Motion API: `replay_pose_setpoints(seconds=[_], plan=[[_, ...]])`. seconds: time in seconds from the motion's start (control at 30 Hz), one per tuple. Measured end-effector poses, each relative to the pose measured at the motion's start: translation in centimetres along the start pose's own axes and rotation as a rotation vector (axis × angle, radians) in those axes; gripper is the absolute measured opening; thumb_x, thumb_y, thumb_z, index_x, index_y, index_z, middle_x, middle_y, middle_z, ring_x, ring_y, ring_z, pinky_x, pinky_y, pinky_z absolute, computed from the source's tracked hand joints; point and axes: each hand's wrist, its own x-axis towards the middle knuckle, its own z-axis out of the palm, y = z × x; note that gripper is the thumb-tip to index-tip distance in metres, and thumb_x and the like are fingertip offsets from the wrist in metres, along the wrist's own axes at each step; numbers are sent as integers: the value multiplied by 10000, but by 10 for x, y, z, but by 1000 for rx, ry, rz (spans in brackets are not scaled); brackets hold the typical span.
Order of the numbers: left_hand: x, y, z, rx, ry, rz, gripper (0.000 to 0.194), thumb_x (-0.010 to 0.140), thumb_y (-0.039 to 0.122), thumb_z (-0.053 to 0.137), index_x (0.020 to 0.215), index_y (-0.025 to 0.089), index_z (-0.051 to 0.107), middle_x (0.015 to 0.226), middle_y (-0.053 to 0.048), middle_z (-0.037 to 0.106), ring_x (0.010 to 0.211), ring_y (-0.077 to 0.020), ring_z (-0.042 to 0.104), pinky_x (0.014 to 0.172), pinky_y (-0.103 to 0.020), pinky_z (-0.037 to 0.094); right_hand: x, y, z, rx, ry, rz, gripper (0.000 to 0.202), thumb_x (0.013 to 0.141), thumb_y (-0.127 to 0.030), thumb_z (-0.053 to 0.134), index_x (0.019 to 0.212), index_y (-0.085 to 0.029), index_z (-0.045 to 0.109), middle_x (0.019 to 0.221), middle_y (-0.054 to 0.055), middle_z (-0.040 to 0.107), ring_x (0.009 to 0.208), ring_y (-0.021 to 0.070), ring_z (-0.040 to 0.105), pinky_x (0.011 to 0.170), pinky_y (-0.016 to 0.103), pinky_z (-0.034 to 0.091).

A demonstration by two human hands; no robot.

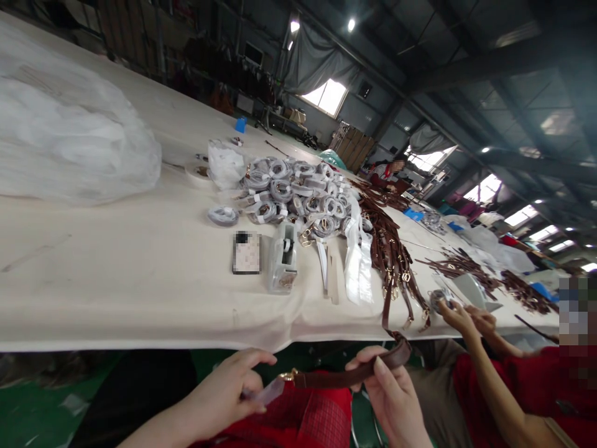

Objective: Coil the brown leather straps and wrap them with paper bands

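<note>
My right hand [392,395] is closed around a brown leather strap [326,378], thumb on top of it. The strap runs level over my lap, and its other part bends up beside the table edge toward the pile of brown straps [385,233]. A gold metal clasp [290,375] sits at the strap's left end. Beside the clasp, my left hand [236,386] pinches a pale translucent plastic strip [269,393], its index finger raised. Whether the strip is fastened to the clasp, I cannot tell.
On the white-covered table [140,267] are a tape dispenser [283,258], wrapped strap coils [298,190], clear plastic sleeves [358,261] and a large plastic bag [74,130]. At right, a co-worker's hands [466,318] hold a coil close to my strap pile.
</note>
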Motion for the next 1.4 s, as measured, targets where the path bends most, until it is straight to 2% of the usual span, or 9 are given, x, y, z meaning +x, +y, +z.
replay_pose_setpoints(seconds=[0.3, 0.47, 0.53, 0.67, 0.77, 0.9, 1.13, 1.27, 1.4], plan=[[15, 9, 2, -21, 4, 90, 13, 738, 260, 784, 736, 272, 782, 1272, -6, 667, 1176, -255, 592, 1019, -323, 417, -4, 3, -6, 48, -69, 92, 213, 902, -378, 663, 917, -179, 736, 780, 102, 769, 578, 165, 665, 577, 274, 529], [20, 7, 10, -249, -167, 151, 106, 764, 299, 724, 815, 251, 805, 871, 12, 781, 827, -196, 697, 770, -245, 491, -1, 1, -11, 18, -77, 128, 237, 884, -393, 685, 898, -161, 733, 769, 122, 774, 570, 168, 672, 559, 265, 520], [21, 7, 13, -341, -238, 127, 172, 769, 317, 694, 862, 230, 810, 817, 12, 786, 767, -197, 696, 693, -230, 486, 0, 0, -11, 20, -85, 153, 252, 872, -407, 697, 886, -158, 734, 754, 122, 773, 557, 159, 671, 545, 248, 513], [24, 11, 15, -454, -338, 116, 236, 764, 312, 676, 941, 235, 813, 788, 20, 774, 694, -179, 648, 639, -218, 445, 3, -4, -13, -9, -94, 185, 269, 850, -425, 722, 869, -157, 740, 729, 110, 772, 533, 145, 667, 532, 227, 509], [25, 18, 13, -465, -358, 129, 325, 826, 457, 632, 790, 183, 803, 572, 36, 611, 539, -122, 464, 529, -213, 331, 5, -8, -18, -91, -85, 158, 283, 857, -432, 711, 881, -152, 741, 742, 107, 773, 551, 153, 667, 553, 242, 514], [27, 27, 15, -495, -277, 124, 593, 886, 653, 466, 601, 155, 614, 566, 48, 376, 553, -106, 296, 505, -227, 225, 7, -5, -20, -237, -56, 97, 256, 881, -421, 683, 906, -174, 744, 795, 85, 770, 673, 176, 679, 666, 279, 528], [36, 24, 30, -381, -9, 83, 499, 933, 599, 371, 623, 208, 396, 619, 47, 338, 603, -128, 335, 556, -233, 275, 8, 49, 11, -548, -175, 62, 293, 887, -402, 670, 1124, -239, 722, 1152, 98, 703, 1089, 277, 638, 1006, 425, 468], [28, 19, 27, -242, 150, 30, 422, 951, 513, 332, 656, 220, 402, 644, 35, 396, 642, -155, 417, 625, -247, 324, 12, 77, -4, -476, -8, 21, 417, 828, -474, 718, 1181, -252, 713, 1315, 99, 641, 1276, 307, 524, 1138, 452, 339], [18, 6, 24, -148, 126, -16, 427, 940, 527, 330, 636, 228, 355, 631, 34, 386, 626, -160, 424, 619, -249, 327, 23, 89, -31, -220, 199, 91, 540, 899, -674, 471, 1111, -260, 745, 1299, 76, 664, 1339, 279, 487, 1146, 449, 331]])
